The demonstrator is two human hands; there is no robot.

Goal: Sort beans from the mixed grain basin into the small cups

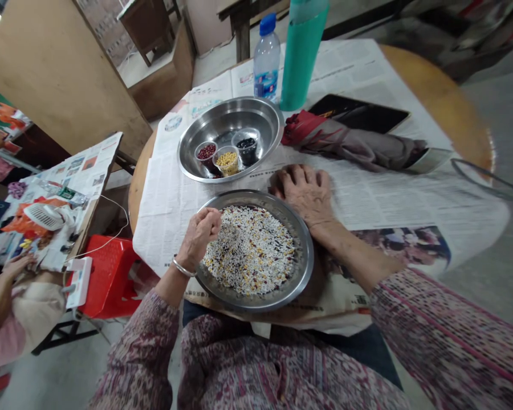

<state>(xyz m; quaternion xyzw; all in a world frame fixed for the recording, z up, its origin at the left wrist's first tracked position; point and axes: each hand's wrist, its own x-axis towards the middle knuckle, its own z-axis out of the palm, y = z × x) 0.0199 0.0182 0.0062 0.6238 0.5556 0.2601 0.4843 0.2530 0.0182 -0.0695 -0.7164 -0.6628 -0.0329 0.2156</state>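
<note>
A steel basin (310,259) on the newspaper in front of me holds white grains mixed with yellow, dark red and black beans (252,250). My left hand (202,234), with a silver bangle at the wrist, is closed above the basin's left side; whatever is in its fingers is hidden. My right hand (305,193) lies palm down on the newspaper by the basin's upper right rim, fingers apart. Behind stands a second steel basin (192,131) with three clear cups: one of red beans (207,151), one of yellow beans (227,162), one of black beans (247,144).
A water bottle (267,60) and a green bottle (304,57) stand at the back of the round table (444,85). A folded umbrella (354,142) and a black tablet-like device (359,111) lie to the right. At left are a red stool (111,279) and another person's arm (2,290).
</note>
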